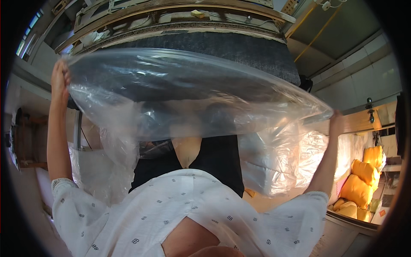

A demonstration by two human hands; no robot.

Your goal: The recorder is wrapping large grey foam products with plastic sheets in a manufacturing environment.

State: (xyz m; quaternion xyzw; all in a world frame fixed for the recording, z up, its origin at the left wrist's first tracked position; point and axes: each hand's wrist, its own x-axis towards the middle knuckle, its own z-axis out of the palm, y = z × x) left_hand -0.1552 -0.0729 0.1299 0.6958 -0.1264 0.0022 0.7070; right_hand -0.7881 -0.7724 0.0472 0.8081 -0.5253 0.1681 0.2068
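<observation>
A large clear plastic bag point(184, 81) is stretched wide between my two raised hands. My left hand point(60, 76) is closed on its far-left corner, fingers wrapped round the film. At the other end my right hand point(337, 121), slightly blurred, grips the right corner. The upper edge bows in a long curve from one hand to the other, and the film hangs down over my lap. Through it I see my black-clad legs point(218, 154) and a dark grey cloth-covered surface point(252, 53) beyond.
Several plastic-wrapped bundles point(274, 171) lie at my right, by yellow packages point(357, 188) stacked beside a wooden board point(355, 121). More crumpled clear plastic point(98, 171) hangs at my left. Across the far side runs a wooden frame point(171, 13) with a small yellow block point(198, 14).
</observation>
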